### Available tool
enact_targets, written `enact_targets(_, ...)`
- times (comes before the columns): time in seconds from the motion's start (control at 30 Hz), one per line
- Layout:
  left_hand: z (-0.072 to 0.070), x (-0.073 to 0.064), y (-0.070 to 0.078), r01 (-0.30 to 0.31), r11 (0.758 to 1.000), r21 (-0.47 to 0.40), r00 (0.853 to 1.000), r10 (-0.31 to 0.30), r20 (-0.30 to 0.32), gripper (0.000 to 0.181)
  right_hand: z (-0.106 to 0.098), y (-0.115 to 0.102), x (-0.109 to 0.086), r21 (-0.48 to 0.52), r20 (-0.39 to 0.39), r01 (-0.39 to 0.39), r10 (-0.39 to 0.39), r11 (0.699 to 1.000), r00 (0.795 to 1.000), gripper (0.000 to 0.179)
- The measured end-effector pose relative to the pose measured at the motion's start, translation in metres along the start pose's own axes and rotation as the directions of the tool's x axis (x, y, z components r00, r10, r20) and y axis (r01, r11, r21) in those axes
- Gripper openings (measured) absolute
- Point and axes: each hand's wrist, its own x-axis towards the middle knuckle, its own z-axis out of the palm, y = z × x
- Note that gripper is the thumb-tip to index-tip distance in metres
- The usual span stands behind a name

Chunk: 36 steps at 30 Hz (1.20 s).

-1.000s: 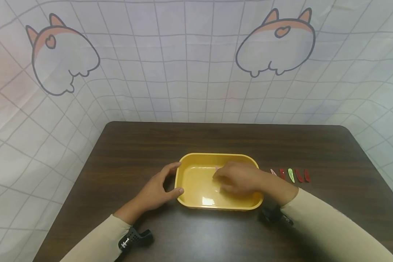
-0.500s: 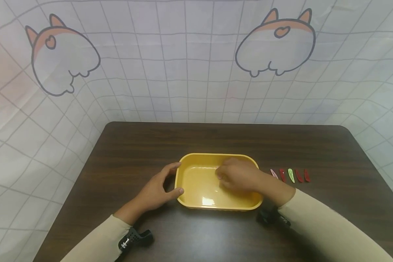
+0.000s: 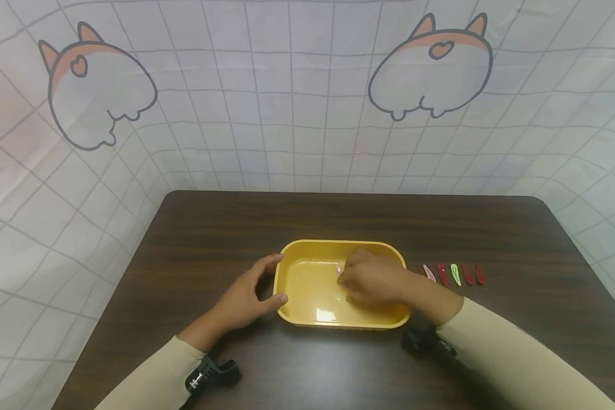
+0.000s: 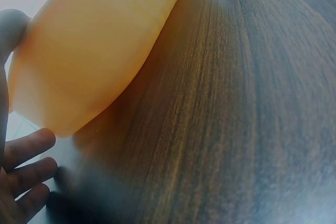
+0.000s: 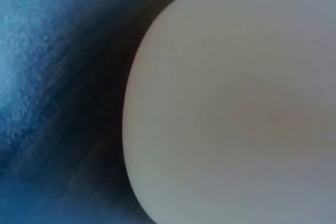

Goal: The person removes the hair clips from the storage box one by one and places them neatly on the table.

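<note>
Some left fingers, spread, touch the yellow tray; right fingers curl at a pink clip, grip unclear.

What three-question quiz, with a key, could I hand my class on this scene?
1. Which hand is inside the yellow tray?
2. True or false: the pink clip in the row lies nearer the tray than the green clip does.
3. Fill in: in that row, the green clip lies between two ____ ones.

Key: 1. the right hand; 2. true; 3. red.
</note>
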Motion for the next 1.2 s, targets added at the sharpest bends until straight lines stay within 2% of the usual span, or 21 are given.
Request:
enact_targets(0.2,0.0001,0.0005,-0.0002,-0.001,1.0,0.0,1.0,0.001,-0.002,0.08,0.0037,0.0,0.0027,0.013,-0.041,0.042,-0.041,0.999,0.998,0.013)
enact_targets(0.5,0.0003,0.0005,0.0004,-0.001,1.0,-0.011,1.0,0.001,0.001,0.079,0.0061,-0.0003,0.0049,0.024,-0.029,-0.016,0.016,1.0,0.999,0.009)
enact_targets(0.87,-0.0005,0.0002,0.0021,0.0,1.0,-0.026,1.0,0.0,0.01,0.08,0.0082,0.0004,0.0068,0.017,-0.08,-0.023,0.024,1.0,0.997,0.005)
enact_targets(0.97,-0.0007,0.0002,0.0019,0.001,1.0,-0.024,1.0,-0.001,0.009,0.08,0.0091,0.0016,0.0072,0.035,-0.102,-0.018,0.022,0.999,0.995,0.011)
enact_targets(1.1,-0.0009,0.0003,0.0013,0.001,1.0,-0.024,1.0,-0.001,0.006,0.08,0.0061,0.0015,0.0066,0.06,-0.139,-0.018,0.026,0.998,0.99,0.03)
enact_targets(1.2,-0.0013,0.0003,0.0013,0.002,1.0,-0.023,1.0,-0.002,0.006,0.08,0.0015,0.0008,0.0038,0.065,-0.191,0.008,0.005,0.998,0.982,0.03)
